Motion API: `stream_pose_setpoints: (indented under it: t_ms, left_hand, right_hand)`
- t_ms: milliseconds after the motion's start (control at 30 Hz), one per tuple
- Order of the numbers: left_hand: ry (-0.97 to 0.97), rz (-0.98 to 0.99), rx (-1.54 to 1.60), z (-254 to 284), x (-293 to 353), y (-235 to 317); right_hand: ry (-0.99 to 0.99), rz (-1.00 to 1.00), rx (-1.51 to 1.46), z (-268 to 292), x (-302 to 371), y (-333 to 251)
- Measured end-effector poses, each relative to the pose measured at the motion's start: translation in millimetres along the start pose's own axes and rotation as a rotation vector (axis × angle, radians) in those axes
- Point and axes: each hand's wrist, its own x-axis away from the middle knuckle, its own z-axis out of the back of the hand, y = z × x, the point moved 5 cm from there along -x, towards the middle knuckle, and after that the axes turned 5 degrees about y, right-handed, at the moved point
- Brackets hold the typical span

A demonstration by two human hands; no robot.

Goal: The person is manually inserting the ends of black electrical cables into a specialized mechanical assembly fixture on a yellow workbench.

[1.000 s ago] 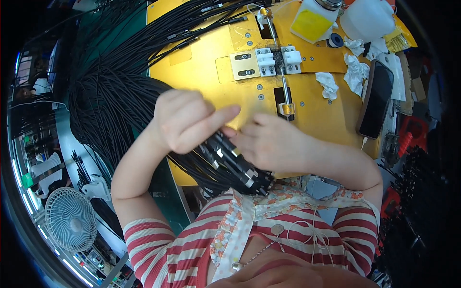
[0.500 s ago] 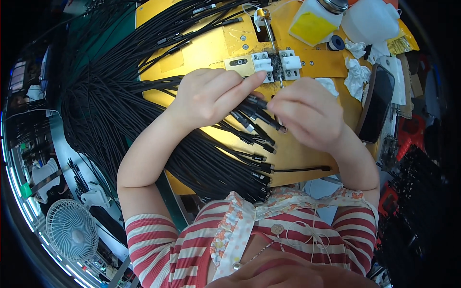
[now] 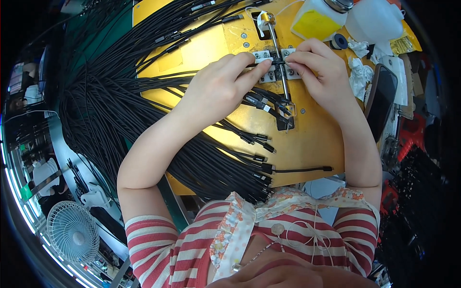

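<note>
A black cable [image 3: 277, 62] lies across a small fixture of white blocks [image 3: 265, 54], held from both sides. My left hand [image 3: 218, 86] pinches it left of the fixture, thumb and forefinger close to the block. On the other side my right hand [image 3: 321, 69] grips the cable's end with thumb and fingertips. Two thin metal rods [image 3: 284, 86] point at the fixture's middle from front and back. Below my left hand, several black cable plugs [image 3: 257, 100] lie on the gold work plate [image 3: 312, 139]. My fingers partly hide the blocks and the cable.
A large bundle of black cables [image 3: 110, 105] spreads over the left side. At the back right stand a bottle with a yellow label [image 3: 317, 21] and a white jug [image 3: 374, 21]. Crumpled tissues [image 3: 359, 74] and a phone [image 3: 382, 96] lie right. A white fan [image 3: 74, 231] stands lower left.
Both hands have moved away from me to the fixture, the right one farther. A cable now lies across the blocks. The cable plugs between the hands now rest on the plate, near the front rod.
</note>
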Motion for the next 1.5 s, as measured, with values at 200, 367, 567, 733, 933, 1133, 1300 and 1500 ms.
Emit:
stream_pose_setpoints:
  t_ms: [200,367,567,733,933,1133,1300,1500]
  left_hand:
    - [-0.010,0.004,0.010,-1,-2,1]
    - [0.013,-0.009,0.018,-1,-2,-1]
    - [0.001,-0.007,0.036,1,-5,-1]
    - [-0.001,0.012,0.049,0,-4,-2]
    - [0.007,0.001,0.025,3,-6,2]
    - [0.012,0.033,0.012,4,-5,-1]
    - [-0.198,0.182,0.239,26,-9,-1]
    - [-0.140,0.100,0.124,25,-9,5]
  right_hand:
    - [-0.056,0.072,0.158,1,1,-9]
    - [-0.108,0.211,0.387,2,5,-24]
    - [-0.210,-0.091,-0.057,9,10,-20]
    - [-0.326,-0.272,-0.337,6,9,-22]
    - [-0.190,-0.212,-0.297,12,7,-9]
    - [-0.098,-0.117,-0.305,9,5,-13]
    - [0.018,-0.215,-0.505,9,6,-11]
    - [0.042,-0.121,-0.217,5,1,-6]
